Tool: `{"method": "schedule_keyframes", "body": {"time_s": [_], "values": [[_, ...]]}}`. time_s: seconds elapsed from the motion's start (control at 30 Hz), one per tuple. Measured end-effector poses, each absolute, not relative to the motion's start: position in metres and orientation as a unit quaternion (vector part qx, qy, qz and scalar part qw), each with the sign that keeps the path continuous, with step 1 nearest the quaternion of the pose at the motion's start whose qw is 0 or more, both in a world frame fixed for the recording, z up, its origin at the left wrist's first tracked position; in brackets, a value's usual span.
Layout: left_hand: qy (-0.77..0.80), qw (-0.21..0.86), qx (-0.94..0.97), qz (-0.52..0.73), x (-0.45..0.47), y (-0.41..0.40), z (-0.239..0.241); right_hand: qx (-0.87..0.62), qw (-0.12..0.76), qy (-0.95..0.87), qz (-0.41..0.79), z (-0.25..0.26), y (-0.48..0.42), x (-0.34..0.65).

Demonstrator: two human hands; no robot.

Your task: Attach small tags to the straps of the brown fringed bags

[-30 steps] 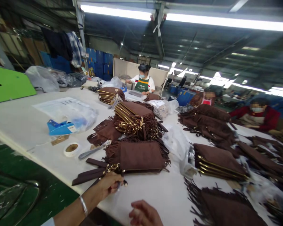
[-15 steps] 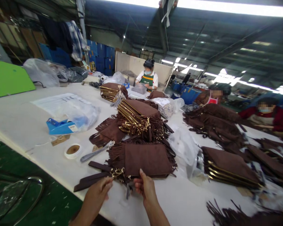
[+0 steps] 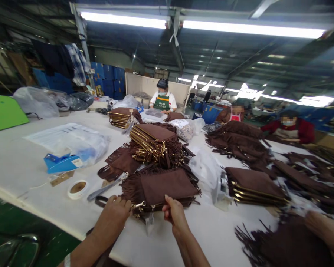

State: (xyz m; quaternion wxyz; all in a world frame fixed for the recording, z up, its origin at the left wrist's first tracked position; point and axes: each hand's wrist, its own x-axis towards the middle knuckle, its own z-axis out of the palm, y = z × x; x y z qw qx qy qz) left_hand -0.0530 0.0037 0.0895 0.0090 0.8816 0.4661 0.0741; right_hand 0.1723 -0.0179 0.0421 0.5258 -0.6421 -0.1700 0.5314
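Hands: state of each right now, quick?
Left hand: closed, apparently holding a strap.
Right hand: closed, pinching the bag at its near edge.

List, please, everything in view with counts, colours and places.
Table: one, white, foreground
Fringed bags: many, brown, centre to right
Clasps: several, gold-toned, on front bag
Tape dispenser: one, blue, left
Tape roll: one, white, left
Slim tool: one, grey, beside roll
Plastic bags: several, mostly clear, across table
Panel: one, green, left edge
Clothes: several, dark and plaid, back left
Boxes: several, blue, background
Strip lights: several, white, overhead
Co-workers: three or more, mixed clothing, beyond table
Co-worker's hand: one, right edge
Left hand: one, near clasps
Right hand: one, at front bag
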Motion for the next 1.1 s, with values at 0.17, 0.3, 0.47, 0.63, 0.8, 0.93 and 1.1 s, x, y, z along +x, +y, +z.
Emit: {"method": "schedule_keyframes", "body": {"time_s": [0.17,0.3,0.47,0.63,0.8,0.93,1.1], "values": [[0.505,0.382,0.769,0.085,-0.038,-0.034,0.067,-0.653,0.502,-0.212,0.526,0.02,-0.03,0.175],[0.501,0.659,0.537,0.162,-0.034,-0.045,0.024,-0.652,0.481,-0.282,0.514,0.003,-0.049,0.175],[0.51,0.636,0.533,0.226,-0.035,-0.033,0.013,-0.661,0.451,-0.434,0.414,0.002,-0.081,0.168],[0.544,0.352,0.701,0.298,-0.037,-0.034,0.032,-0.703,0.327,-0.59,0.225,0.002,-0.089,0.149],[0.539,0.534,0.597,0.26,-0.021,-0.039,0.031,-0.63,0.379,-0.49,0.468,0.006,-0.085,0.15],[0.474,0.774,0.329,0.262,0.003,-0.033,0.019,-0.529,0.41,-0.342,0.659,0.016,-0.083,0.158],[0.478,0.785,0.269,0.289,0.025,-0.033,0.015,-0.552,0.43,-0.348,0.624,0.015,-0.088,0.161]]}}
